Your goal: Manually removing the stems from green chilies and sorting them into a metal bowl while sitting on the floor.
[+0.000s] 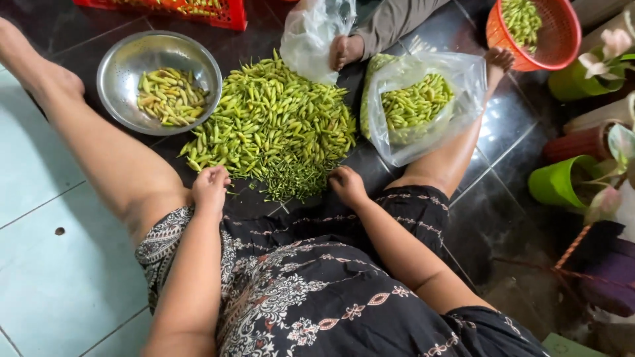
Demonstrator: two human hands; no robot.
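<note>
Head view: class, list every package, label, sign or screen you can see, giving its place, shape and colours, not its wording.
Clear plastic bag: right of the chilli pile, open-mouthed, crumpled, part filled with green chillies.
Second clear plastic bag: top centre, behind the pile, by another person's foot, scrunched; contents cannot be made out.
No labels, signs or screens show.

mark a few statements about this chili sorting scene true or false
1. A metal bowl holds some chilies. True.
2. The big pile of green chilies lies on a plate. False: it lies straight on the dark floor tiles.
3. The left hand and right hand rest at the near edge of the pile. True.
4. The clear plastic bag beside the pile is empty. False: it holds green chilies.
5. The orange basket holds red tomatoes. False: it holds green chilies.
</note>
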